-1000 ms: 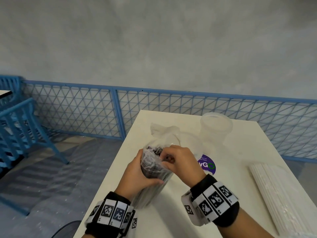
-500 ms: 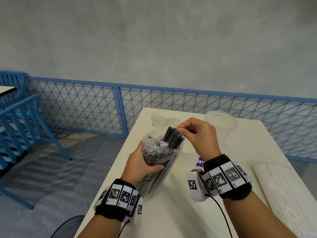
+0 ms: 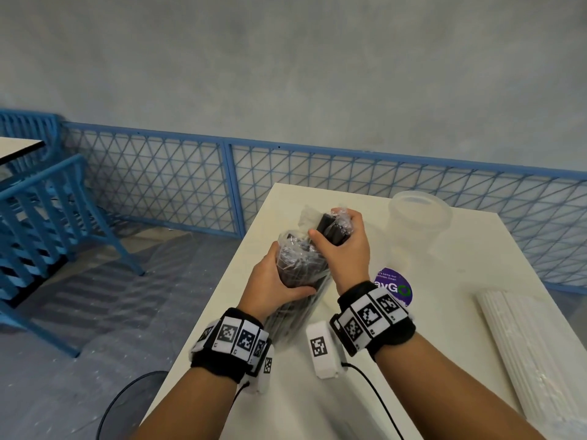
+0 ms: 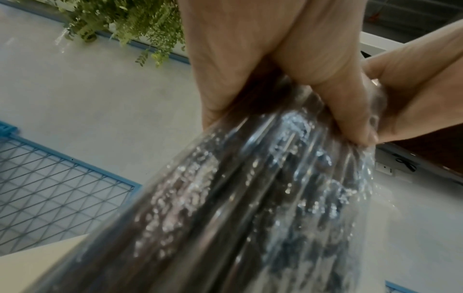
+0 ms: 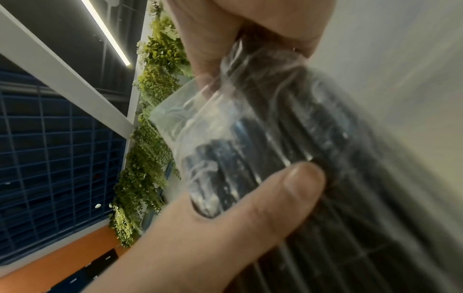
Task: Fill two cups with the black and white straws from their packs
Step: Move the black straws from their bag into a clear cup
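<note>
A clear plastic pack of black straws (image 3: 295, 268) stands tilted on the white table (image 3: 460, 258). My left hand (image 3: 276, 281) grips the pack around its middle; the crinkled wrap fills the left wrist view (image 4: 263, 198). My right hand (image 3: 341, 246) grips a bundle of black straws (image 3: 330, 231) that sticks out of the pack's open top, thumb across the straws (image 5: 263, 138). A clear plastic cup (image 3: 419, 223) stands at the far right of the hands. A second cup (image 3: 309, 214) is mostly hidden behind the pack. A pack of white straws (image 3: 533, 354) lies at the right edge.
A purple round sticker (image 3: 395, 285) lies on the table right of my right wrist. A blue mesh fence (image 3: 158, 182) runs behind the table and a blue chair (image 3: 41, 217) stands at the left. A dark round bin (image 3: 127, 404) sits below the table's left edge.
My right hand went from pinching a few straw tips to gripping a thicker bundle, which now stands higher out of the pack. My left hand still holds the pack.
</note>
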`<action>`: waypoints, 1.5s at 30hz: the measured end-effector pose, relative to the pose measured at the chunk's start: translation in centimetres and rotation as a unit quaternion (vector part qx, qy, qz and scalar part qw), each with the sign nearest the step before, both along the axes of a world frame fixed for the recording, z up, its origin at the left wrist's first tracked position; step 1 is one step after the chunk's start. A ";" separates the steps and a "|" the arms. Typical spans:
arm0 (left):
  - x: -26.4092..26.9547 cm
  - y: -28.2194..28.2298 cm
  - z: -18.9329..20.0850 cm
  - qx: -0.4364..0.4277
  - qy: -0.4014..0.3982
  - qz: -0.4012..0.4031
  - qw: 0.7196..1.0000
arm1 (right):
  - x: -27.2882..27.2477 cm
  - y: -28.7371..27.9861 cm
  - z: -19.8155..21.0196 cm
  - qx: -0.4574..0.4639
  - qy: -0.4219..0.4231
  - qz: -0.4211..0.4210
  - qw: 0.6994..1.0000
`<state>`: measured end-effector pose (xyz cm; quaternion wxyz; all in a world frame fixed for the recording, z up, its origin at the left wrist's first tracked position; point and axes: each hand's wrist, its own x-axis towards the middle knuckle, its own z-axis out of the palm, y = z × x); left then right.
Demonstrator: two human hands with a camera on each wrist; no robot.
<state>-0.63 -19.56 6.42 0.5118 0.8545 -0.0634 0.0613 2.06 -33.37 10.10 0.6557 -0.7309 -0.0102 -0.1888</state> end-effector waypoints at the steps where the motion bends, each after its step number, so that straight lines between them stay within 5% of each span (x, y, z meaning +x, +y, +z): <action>1: 0.1 0.0 0.0 0.002 -0.001 0.002 1.000 | 0.1 0.2 0.1 0.005 -0.010 -0.003 1.000; 15: 1.1 0.4 0.3 0.000 0.001 0.008 1.000 | 1.1 -1.5 2.7 0.083 -0.059 0.038 0.994; 20: 1.1 0.4 0.2 -0.009 -0.009 0.016 1.000 | 1.0 -1.9 1.5 0.136 0.022 0.114 0.984; 30: 2.2 0.1 1.0 0.026 -0.006 0.005 1.000 | 2.6 -3.4 4.3 0.259 -0.005 0.043 0.965; 36: 2.5 -0.3 0.7 0.021 -0.012 0.016 1.000 | 1.8 -2.1 2.1 0.164 0.043 0.017 0.985; 45: 3.2 0.4 1.0 0.037 0.009 0.039 0.999 | 3.2 -5.9 7.4 0.366 0.008 -0.019 0.930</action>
